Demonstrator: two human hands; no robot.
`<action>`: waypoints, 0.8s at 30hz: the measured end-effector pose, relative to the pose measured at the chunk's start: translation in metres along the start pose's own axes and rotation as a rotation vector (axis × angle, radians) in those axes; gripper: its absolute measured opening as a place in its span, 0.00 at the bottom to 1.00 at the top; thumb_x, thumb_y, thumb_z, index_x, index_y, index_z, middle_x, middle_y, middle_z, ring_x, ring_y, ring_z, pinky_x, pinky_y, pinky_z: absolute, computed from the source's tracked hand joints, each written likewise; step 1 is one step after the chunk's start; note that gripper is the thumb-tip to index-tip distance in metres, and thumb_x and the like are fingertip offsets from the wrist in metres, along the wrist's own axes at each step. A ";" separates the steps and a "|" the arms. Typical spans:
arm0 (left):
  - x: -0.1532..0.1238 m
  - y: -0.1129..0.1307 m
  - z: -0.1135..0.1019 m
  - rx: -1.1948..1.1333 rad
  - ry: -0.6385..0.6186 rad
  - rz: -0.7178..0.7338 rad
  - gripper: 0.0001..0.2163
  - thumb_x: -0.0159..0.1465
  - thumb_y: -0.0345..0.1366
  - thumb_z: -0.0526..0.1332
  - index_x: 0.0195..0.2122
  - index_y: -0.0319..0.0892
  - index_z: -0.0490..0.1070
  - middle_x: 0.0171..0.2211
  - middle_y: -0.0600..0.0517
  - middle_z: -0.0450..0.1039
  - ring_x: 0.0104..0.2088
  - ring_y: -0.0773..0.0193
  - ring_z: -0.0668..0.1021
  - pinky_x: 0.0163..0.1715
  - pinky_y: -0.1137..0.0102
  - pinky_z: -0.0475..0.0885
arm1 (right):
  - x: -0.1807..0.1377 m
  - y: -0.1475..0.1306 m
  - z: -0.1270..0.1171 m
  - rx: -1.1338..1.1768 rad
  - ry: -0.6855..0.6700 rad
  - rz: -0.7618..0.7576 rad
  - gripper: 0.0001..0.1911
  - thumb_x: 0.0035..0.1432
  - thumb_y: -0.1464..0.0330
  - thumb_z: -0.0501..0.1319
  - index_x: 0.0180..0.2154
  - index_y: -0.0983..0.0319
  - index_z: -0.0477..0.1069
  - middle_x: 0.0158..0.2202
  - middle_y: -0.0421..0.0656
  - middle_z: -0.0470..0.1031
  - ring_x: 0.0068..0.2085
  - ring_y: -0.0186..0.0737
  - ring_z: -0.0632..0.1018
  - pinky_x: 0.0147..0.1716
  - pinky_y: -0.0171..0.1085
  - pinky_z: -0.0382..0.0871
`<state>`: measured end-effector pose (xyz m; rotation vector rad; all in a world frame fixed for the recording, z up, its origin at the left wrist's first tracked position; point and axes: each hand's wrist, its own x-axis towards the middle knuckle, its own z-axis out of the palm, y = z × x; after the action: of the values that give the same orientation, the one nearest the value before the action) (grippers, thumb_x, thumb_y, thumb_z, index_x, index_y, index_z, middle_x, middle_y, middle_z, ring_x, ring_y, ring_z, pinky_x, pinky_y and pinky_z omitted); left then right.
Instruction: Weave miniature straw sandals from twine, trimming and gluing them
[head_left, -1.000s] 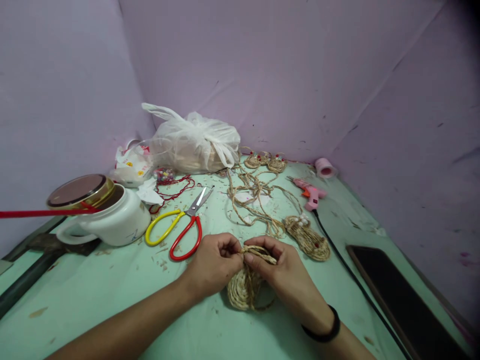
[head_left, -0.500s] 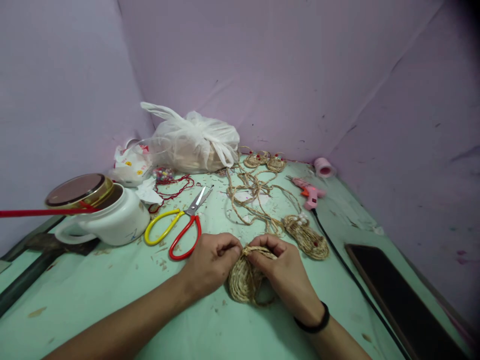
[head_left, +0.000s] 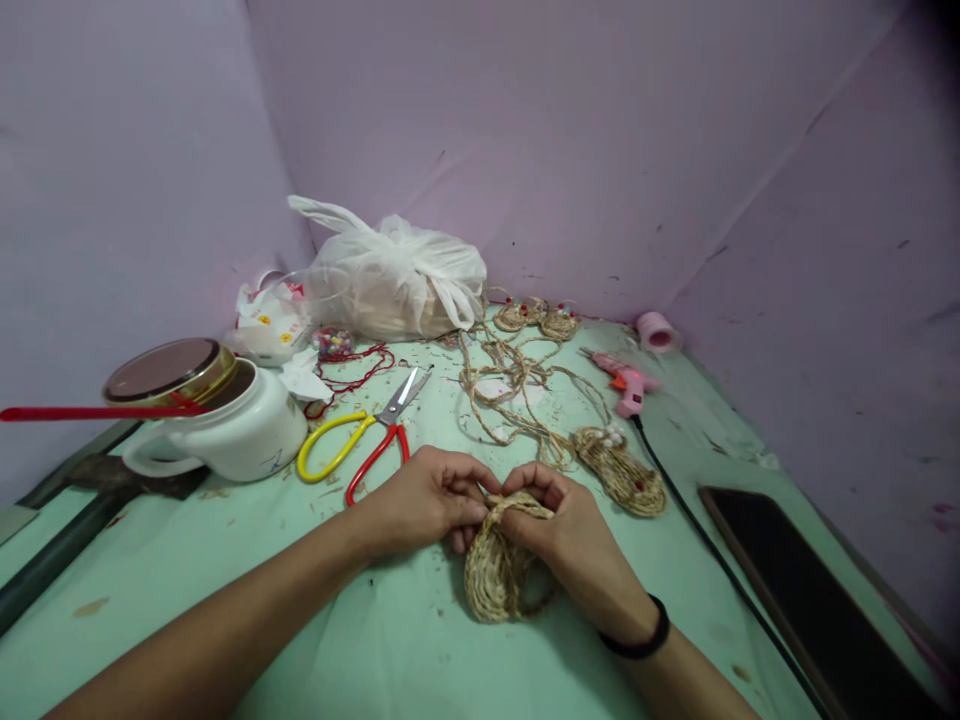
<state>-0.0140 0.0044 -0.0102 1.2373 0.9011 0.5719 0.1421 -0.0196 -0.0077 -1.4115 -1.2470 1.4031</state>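
Note:
A coiled piece of braided straw rope (head_left: 486, 580), shaped like a small sole with a strap across its upper end, is between my hands above the table. My left hand (head_left: 442, 500) pinches its upper left edge with fingers bent. My right hand (head_left: 559, 520), with a black band at the wrist, grips the strap between thumb and fingers. The fingertips partly hide the spot where both hands meet. To the right lies a similar woven straw slipper (head_left: 622, 472) with white and red beads. Scissors (head_left: 375, 440) with yellow and red handles lie open beyond my left hand.
Loose straw rope (head_left: 517, 380) tangles across the middle. A pink glue gun (head_left: 628, 385) with a black cord and a dark phone (head_left: 795, 590) lie right. At left are a white mug (head_left: 247, 430) and a hammer (head_left: 67, 540). A white plastic bag (head_left: 401, 275) stands behind.
My left hand has shifted its fingers around the upper edge of the straw piece, its thumb now lower. The straw piece has tilted slightly. The whole view has moved a little.

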 end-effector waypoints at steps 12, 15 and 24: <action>-0.005 0.005 -0.004 0.680 0.035 0.379 0.07 0.51 0.23 0.53 0.25 0.35 0.70 0.18 0.57 0.65 0.19 0.73 0.67 0.19 0.79 0.61 | -0.004 -0.003 0.003 -0.083 -0.086 -0.076 0.10 0.39 0.72 0.60 0.28 0.62 0.62 0.25 0.37 0.68 0.26 0.32 0.67 0.25 0.31 0.61; -0.004 0.002 -0.001 0.694 0.111 0.365 0.06 0.51 0.24 0.53 0.24 0.37 0.68 0.17 0.58 0.63 0.19 0.73 0.66 0.19 0.78 0.59 | -0.004 -0.001 0.002 -0.050 -0.080 -0.065 0.11 0.40 0.70 0.61 0.29 0.62 0.62 0.26 0.37 0.68 0.27 0.32 0.67 0.26 0.31 0.61; -0.001 -0.009 0.004 0.509 0.262 0.201 0.05 0.50 0.26 0.52 0.23 0.40 0.65 0.16 0.58 0.62 0.18 0.71 0.65 0.17 0.77 0.56 | -0.004 0.000 -0.001 -0.005 -0.111 -0.052 0.13 0.42 0.65 0.64 0.30 0.62 0.63 0.25 0.37 0.66 0.27 0.32 0.67 0.25 0.31 0.61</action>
<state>-0.0117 -0.0011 -0.0183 1.7539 1.1963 0.7002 0.1437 -0.0237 -0.0065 -1.3098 -1.3485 1.4603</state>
